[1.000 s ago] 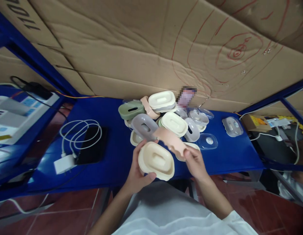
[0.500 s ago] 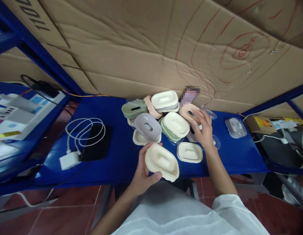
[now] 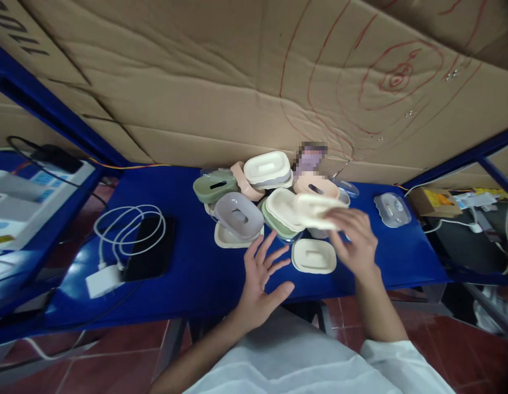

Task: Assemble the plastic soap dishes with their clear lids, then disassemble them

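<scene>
A heap of oval plastic boxes and lids in cream, grey, green and pink lies on a blue table. My right hand is closed on a cream lid, blurred by motion, held just above the heap. My left hand hovers over the table's near edge with fingers spread and nothing in it. A cream lid lies flat between my hands. A grey box and a green box sit at the heap's left. A pink box rests at the back.
A black phone with a coiled white cable and charger lies at the table's left. A clear lid sits at the right. Cardboard walls the back. Blue shelf frames stand on both sides, with clutter on a shelf at right.
My left hand has let go of the cream box and opened. My right hand has drawn back from the pink box at the back and now holds a cream lid.
</scene>
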Tool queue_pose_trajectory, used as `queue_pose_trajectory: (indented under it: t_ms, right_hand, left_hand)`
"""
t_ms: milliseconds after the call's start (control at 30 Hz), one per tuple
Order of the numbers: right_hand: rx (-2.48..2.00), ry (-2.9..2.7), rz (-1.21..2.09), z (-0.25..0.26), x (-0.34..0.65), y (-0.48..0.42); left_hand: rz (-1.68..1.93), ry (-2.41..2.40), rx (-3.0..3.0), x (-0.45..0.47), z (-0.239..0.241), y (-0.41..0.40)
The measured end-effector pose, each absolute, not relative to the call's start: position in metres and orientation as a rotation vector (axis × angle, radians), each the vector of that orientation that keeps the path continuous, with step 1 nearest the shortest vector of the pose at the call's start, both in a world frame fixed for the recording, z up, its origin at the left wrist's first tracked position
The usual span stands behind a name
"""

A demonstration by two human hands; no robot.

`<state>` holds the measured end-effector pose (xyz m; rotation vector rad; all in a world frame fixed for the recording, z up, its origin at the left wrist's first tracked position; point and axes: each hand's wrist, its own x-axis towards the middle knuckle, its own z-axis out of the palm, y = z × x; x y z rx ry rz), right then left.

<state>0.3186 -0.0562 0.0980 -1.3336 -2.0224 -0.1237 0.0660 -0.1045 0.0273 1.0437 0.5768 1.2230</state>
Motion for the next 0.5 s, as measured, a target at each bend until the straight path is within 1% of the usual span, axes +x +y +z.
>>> queue_pose_trajectory:
  t_ms: [67,133,233,333,433,500]
  right_hand:
    - [-1.505,-1.956,-0.261,0.094,0.336,-0.027]
    - [-1.591,-1.939,-0.296,0.089,0.343,-0.001]
    - [-1.541,-2.046,-0.190,0.083,0.342,0.017]
    - [-1.461,-2.098,-0.111,0.082,0.363,0.013]
    - [-1.637,-1.866,-0.218,0.075,0.427,0.003]
    - [-1.847,-1.539,-0.355,0.062,0.481,-0.005]
  left_hand:
    - [1.227,0.607,1.057,0.064,0.029,-0.105]
    - [1.224,0.661,1.047,0.061,0.029,-0.107]
    - [1.199,0.760,1.030,0.058,0.028,-0.111]
    - [1.182,0.825,1.011,0.056,0.024,-0.115]
    - [1.133,0.829,1.019,0.053,0.020,-0.115]
    - [1.097,0.818,1.044,0.052,0.019,-0.112]
